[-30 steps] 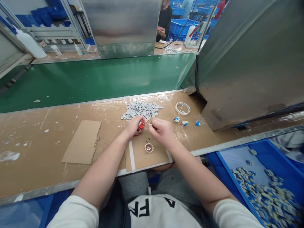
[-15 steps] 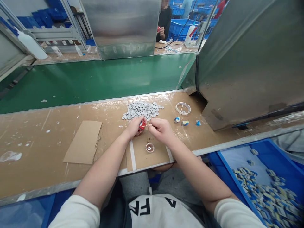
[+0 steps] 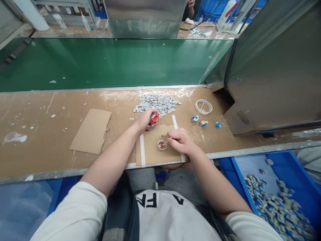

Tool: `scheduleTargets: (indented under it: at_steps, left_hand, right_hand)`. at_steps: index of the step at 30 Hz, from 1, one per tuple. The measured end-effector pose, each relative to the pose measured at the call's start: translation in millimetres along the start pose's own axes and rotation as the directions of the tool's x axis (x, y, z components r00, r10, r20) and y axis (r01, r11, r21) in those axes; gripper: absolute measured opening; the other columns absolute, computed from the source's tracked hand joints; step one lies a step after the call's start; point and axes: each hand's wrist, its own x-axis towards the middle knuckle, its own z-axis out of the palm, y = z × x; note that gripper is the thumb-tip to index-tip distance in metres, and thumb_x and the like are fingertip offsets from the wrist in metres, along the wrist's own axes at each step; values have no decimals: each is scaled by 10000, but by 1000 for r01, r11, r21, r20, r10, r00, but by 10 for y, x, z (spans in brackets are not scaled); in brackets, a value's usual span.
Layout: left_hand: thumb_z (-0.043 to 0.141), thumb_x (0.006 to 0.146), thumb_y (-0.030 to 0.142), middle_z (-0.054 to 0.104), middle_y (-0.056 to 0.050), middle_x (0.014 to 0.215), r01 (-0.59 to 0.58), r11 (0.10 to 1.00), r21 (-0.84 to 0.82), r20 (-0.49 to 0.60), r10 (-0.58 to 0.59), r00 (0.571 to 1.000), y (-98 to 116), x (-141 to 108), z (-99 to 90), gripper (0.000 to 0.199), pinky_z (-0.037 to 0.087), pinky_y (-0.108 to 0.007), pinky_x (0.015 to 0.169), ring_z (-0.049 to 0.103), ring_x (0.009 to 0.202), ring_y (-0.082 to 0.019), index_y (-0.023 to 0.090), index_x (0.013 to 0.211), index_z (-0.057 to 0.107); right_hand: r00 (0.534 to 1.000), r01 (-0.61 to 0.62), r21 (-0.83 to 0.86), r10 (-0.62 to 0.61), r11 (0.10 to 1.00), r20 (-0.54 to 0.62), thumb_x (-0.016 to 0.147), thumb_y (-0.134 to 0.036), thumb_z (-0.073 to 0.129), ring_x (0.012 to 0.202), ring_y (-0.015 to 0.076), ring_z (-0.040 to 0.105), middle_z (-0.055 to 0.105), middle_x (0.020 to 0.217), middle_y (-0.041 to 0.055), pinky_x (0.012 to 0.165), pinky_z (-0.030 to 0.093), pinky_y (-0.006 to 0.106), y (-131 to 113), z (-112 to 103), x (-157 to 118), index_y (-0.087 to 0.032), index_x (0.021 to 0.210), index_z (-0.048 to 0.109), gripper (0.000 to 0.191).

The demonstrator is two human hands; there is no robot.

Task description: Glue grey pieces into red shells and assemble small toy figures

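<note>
My left hand is closed around a small red piece with a grey part, just in front of a heap of small grey flat pieces. Between the fingertips of my right hand is a thin wooden stick. The stick's tip dips into a small round cup with brownish contents. That cup stands on a cardboard sheet with white tape strips along its sides. A few dark spots lie by the cup.
A white tape ring lies at the right, near several small blue, yellow and grey pieces. Another cardboard piece is at the left. A blue bin with many small pieces stands at lower right. A large metal panel rises on the right.
My right hand has moved from the red piece down to the cup, bringing the stick's tip into it. My left hand still holds the red piece. The camera view has tilted downward.
</note>
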Motion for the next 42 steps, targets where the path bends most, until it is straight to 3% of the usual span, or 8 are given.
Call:
scheduleTargets:
  at_steps: [12, 18, 21, 24, 27, 34, 42]
  left_hand:
    - [438, 881, 408, 416, 29, 441, -15, 1000, 23, -5, 15, 1000, 9, -24, 31, 249, 97, -196, 384, 166, 326, -72, 201, 801, 550]
    - [445, 885, 413, 414, 27, 438, -11, 1000, 25, -25, 12, 1000, 16, -36, 46, 257, 90, -203, 391, 165, 328, -72, 200, 785, 549]
    - [447, 875, 404, 405, 28, 433, 6, 1000, 17, -32, -5, 999, 22, -40, 62, 241, 92, -206, 391, 173, 325, -77, 204, 781, 544]
    - [457, 861, 407, 407, 27, 434, 16, 999, 31, -43, -15, 999, 19, -39, 69, 233, 97, -208, 388, 180, 324, -79, 207, 774, 539]
    - [458, 843, 392, 417, 23, 440, 7, 998, 69, -62, -3, 998, 11, -37, 72, 214, 96, -209, 382, 186, 327, -80, 208, 771, 540]
    - [483, 821, 376, 446, 21, 504, -22, 997, 77, -64, 27, 998, -8, -22, 75, 181, 114, -196, 374, 265, 347, -83, 207, 777, 529]
    - [466, 848, 395, 434, 27, 476, -32, 996, 88, -58, 37, 998, -34, -10, 63, 208, 112, -195, 370, 225, 335, -81, 208, 788, 533]
  right_hand:
    - [1000, 5, -31, -4, 999, 23, 847, -161, 512, 501, 106, 277, 269, 552, -58, 543, 213, 301, 56, 96, -4, -238, 603, 243, 371]
    - [1000, -31, 49, 31, 998, 7, 880, -244, 540, 496, 108, 263, 250, 546, -53, 543, 206, 317, 24, 84, 6, -240, 591, 228, 426]
    - [986, -54, 146, 76, 988, -146, 911, -308, 546, 503, 120, 282, 262, 547, -38, 548, 224, 323, 16, 63, 39, -240, 577, 254, 448]
    - [904, -75, 267, 178, 961, -389, 934, -352, 542, 515, 134, 311, 323, 548, -18, 547, 247, 325, 23, 69, 145, -239, 565, 320, 445]
    - [834, -54, 349, 234, 936, -500, 952, -363, 550, 512, 134, 318, 362, 551, -16, 538, 259, 320, 28, 110, 301, -236, 565, 361, 449]
    - [851, -54, 303, 203, 951, -484, 982, -318, 541, 547, 132, 375, 413, 564, -18, 589, 318, 316, 38, 193, 459, -219, 570, 428, 438]
    - [867, -74, 303, 211, 950, -451, 994, -336, 538, 553, 134, 379, 419, 579, -18, 580, 318, 309, 50, 189, 449, -221, 590, 439, 432]
